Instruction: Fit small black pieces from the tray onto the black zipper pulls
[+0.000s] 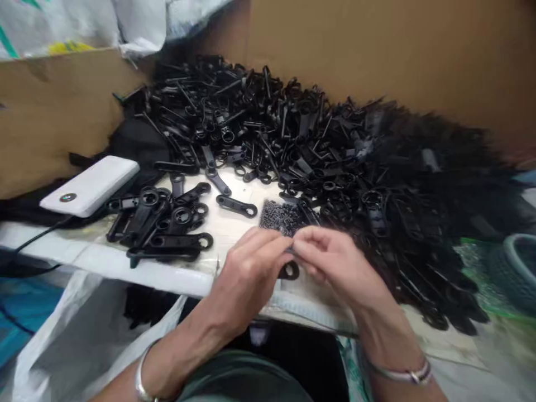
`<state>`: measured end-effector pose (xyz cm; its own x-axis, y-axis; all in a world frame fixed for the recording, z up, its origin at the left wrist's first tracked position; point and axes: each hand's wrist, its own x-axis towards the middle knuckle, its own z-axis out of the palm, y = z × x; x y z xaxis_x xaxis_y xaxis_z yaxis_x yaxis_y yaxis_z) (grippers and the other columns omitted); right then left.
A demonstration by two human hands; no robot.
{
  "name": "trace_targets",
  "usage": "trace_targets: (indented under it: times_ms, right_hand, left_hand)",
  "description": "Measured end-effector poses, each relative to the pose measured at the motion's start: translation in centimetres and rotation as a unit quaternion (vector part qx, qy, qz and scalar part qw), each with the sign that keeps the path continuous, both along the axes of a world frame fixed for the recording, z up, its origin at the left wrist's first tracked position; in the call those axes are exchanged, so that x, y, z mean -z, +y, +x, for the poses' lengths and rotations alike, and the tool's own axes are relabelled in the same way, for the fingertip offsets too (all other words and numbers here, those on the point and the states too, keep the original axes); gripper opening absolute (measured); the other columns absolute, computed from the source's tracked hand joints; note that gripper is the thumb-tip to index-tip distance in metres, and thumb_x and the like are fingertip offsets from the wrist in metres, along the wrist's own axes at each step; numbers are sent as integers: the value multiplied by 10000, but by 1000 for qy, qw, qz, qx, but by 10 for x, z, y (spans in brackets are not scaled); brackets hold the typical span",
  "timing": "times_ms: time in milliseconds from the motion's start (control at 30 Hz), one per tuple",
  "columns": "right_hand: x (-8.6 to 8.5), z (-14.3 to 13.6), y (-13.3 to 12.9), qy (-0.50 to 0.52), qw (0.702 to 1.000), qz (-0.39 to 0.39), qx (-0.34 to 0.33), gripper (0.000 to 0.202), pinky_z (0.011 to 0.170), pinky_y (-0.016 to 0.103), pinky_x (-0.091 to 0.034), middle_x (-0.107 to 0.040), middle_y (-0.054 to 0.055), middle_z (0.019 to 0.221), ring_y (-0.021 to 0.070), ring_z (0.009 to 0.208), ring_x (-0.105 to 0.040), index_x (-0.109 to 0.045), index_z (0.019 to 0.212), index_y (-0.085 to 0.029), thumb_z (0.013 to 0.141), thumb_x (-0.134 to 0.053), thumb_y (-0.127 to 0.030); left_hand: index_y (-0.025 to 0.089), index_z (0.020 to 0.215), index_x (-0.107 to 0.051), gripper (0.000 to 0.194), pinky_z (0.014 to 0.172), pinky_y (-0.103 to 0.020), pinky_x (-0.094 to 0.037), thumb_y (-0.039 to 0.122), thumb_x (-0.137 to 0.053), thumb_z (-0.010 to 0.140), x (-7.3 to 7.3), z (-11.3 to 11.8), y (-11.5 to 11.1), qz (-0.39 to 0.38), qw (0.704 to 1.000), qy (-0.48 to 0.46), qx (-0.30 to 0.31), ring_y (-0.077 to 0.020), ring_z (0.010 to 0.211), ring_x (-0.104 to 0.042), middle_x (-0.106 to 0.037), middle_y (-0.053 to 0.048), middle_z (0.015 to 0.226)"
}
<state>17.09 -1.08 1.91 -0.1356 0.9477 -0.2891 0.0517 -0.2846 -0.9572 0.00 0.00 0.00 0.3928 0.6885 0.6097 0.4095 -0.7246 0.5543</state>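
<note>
My left hand [255, 268] is closed around a black plastic lever arm [290, 271], whose ringed end sticks out below the fingers. The rest of that part is hidden by the hand. Close against it, my right hand [330, 257] pinches at the same spot with thumb and forefinger. What lies between those fingertips is too small to make out. Just beyond both hands is a heap of tiny dark pieces [278, 216]. A single black lever arm [237, 206] lies flat on the pale table, left of that heap.
A large pile of black lever arms [268, 134] fills the back, against cardboard walls [377, 50]. A smaller group [167, 223] lies at left, beside a white power bank [90, 184] with a cable. A grey ring-shaped roll [517, 273] stands at far right. A white bag [84, 335] hangs below the table edge.
</note>
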Motion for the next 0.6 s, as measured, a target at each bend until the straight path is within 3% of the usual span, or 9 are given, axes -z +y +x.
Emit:
trace_targets:
  times_ms: [167, 333, 400, 467, 500, 533, 600]
  right_hand:
    - [18, -10, -32, 79, 993, -75, 55, 351, 363, 146, -174, -397, -90, 441, 19, 383, -276, -536, 723, -153, 791, -684, -464]
    - [22, -12, -46, 96, 990, -101, 31, 353, 362, 168, -225, -444, -72, 437, 35, 353, -325, -545, 740, -162, 834, -617, -495]
    - [16, -7, -45, 44, 996, -79, 4, 360, 373, 189, -264, -458, -60, 432, 54, 347, -356, -571, 747, -167, 868, -557, -505]
    - [8, 1, -42, -115, 993, 2, 11, 316, 432, 222, -347, -551, -24, 512, 86, 400, -448, -629, 821, -174, 891, -528, -466]
    - [4, 5, -40, -233, 970, 60, 30, 274, 496, 243, -396, -620, 7, 615, 108, 474, -519, -654, 877, -182, 901, -522, -420]
    - [1, 9, -37, -358, 926, 111, 48, 232, 573, 265, -427, -670, 35, 744, 133, 575, -580, -669, 927, -192, 908, -514, -364]
    - [-2, 14, -29, -568, 807, 153, 44, 215, 671, 298, -429, -690, 60, 954, 177, 753, -630, -678, 962, -216, 922, -477, -282]
  left_hand:
    - [133, 867, -663, 99, 661, -200, -504, 56, -608, 837, 7, 0, -9, -31, 995, -67, 73, -113, 706, -619, -691, -31, 782]
    - [134, 860, -695, 96, 639, -184, -501, 73, -631, 823, 10, -5, -14, -116, 983, -78, 119, -107, 681, -629, -693, -23, 745]
    - [141, 859, -698, 108, 664, -178, -496, 75, -617, 833, 8, -9, -14, -147, 978, -80, 122, -103, 711, -634, -696, -22, 768]
    - [148, 849, -698, 102, 672, -168, -486, 89, -616, 838, 4, -14, -14, -193, 971, -86, 110, -97, 725, -634, -697, -18, 787]
    - [152, 844, -697, 95, 671, -166, -482, 101, -616, 840, 3, -16, -14, -222, 965, -94, 104, -95, 727, -634, -697, -16, 794]
    - [156, 844, -696, 91, 671, -167, -481, 113, -616, 843, 1, -18, -14, -252, 957, -107, 100, -96, 732, -635, -697, -14, 802]
    - [164, 855, -699, 93, 690, -178, -488, 134, -610, 850, 0, -20, -16, -310, 935, -139, 102, -107, 763, -643, -704, -17, 833]
